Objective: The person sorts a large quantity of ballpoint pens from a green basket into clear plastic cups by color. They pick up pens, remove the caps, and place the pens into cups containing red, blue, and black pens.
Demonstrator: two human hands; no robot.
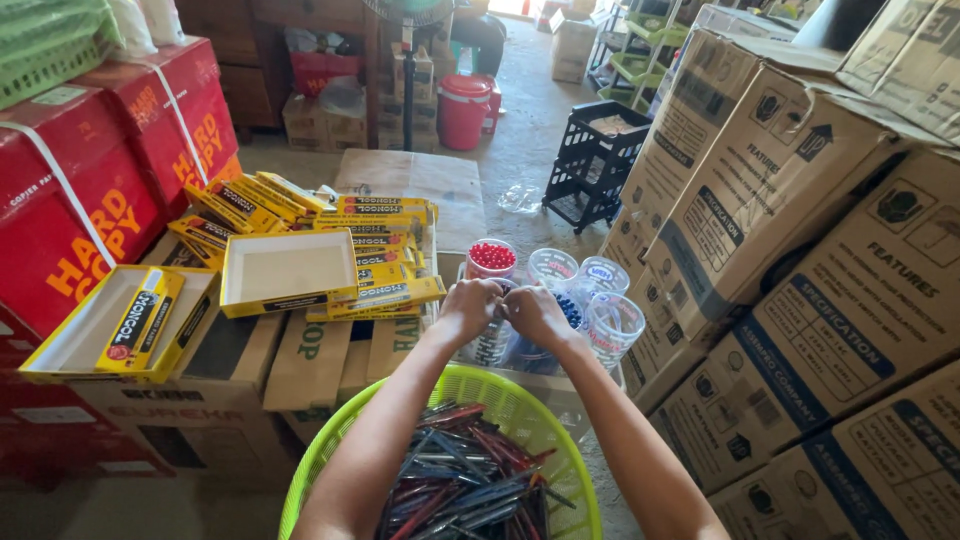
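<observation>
Storeroom floor, stacked cartons around. Your left hand (468, 308) and right hand (537, 314) meet, fingers closed on pens over clear tubs (552, 268); green basket (510, 400) of loose pens below. Step: sorting, apparently. Next move needs matching tub colour.

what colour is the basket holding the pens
Lime green basket, clearest in the head view.

Upright clear jar (497, 340) among jars, partly hidden.
</observation>
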